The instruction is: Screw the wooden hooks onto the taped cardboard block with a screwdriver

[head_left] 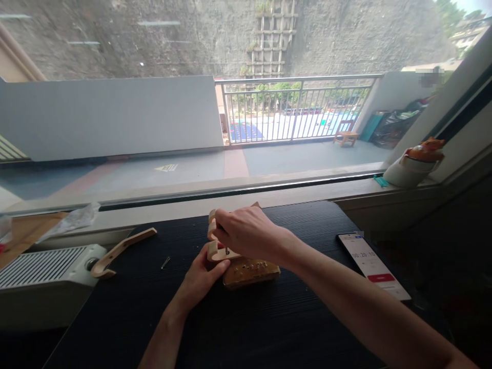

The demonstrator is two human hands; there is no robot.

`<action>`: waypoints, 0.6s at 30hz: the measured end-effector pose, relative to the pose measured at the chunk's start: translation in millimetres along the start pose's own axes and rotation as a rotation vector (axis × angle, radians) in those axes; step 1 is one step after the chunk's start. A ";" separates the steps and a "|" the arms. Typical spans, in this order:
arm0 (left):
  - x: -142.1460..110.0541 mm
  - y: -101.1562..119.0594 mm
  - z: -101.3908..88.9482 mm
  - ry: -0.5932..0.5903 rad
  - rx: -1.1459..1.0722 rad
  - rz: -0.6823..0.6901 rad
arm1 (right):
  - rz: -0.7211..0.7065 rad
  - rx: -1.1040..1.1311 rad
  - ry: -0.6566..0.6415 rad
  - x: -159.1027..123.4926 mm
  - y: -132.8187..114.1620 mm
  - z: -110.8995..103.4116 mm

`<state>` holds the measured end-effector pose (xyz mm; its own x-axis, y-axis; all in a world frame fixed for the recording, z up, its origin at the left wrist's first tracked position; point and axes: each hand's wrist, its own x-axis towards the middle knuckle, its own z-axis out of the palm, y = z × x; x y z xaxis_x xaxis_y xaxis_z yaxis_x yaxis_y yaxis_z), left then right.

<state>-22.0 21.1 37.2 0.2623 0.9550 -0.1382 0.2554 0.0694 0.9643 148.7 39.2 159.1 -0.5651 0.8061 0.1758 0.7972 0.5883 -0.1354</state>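
My left hand [203,274] is closed on the near end of a pale curved wooden piece [213,251], its thumb lying along the edge. My right hand [246,228] makes a fist just above that piece. A thin dark metal shaft [227,250] shows below the fist and meets the wood; the fist hides whatever is higher up. Beneath and beside the wood rests a brown block [251,277] with several small bits on top. Further pale wooden ends stick out to the left of the fist.
On the black table [292,323], a curved wooden hook piece [123,251] lies at the left, with a small screw [165,263] nearer the hands. A phone [372,266] showing a timer lies at the right. A radiator-like white unit [49,266] adjoins the left edge; a window stands behind.
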 end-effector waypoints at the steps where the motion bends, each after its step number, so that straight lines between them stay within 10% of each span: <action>1: -3.1 2.4 -1.1 0.023 0.047 0.006 | 0.000 0.013 0.018 -1.4 0.2 0.1; 6: -11.4 21.6 -8.2 0.425 0.580 0.278 | -0.037 0.119 0.046 -3.9 2.4 -3.7; 14: 4.8 32.2 2.6 0.435 0.685 0.375 | -0.048 0.220 -0.031 4.6 -5.9 -12.1; 18: 6.0 33.2 8.7 0.450 0.663 0.396 | 0.030 0.307 0.232 -38.5 10.2 -17.4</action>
<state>-3.9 26.6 66.4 0.0911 0.9059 0.4135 0.7456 -0.3373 0.5748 182.3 13.0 167.9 -0.4515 0.8078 0.3789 0.6916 0.5851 -0.4235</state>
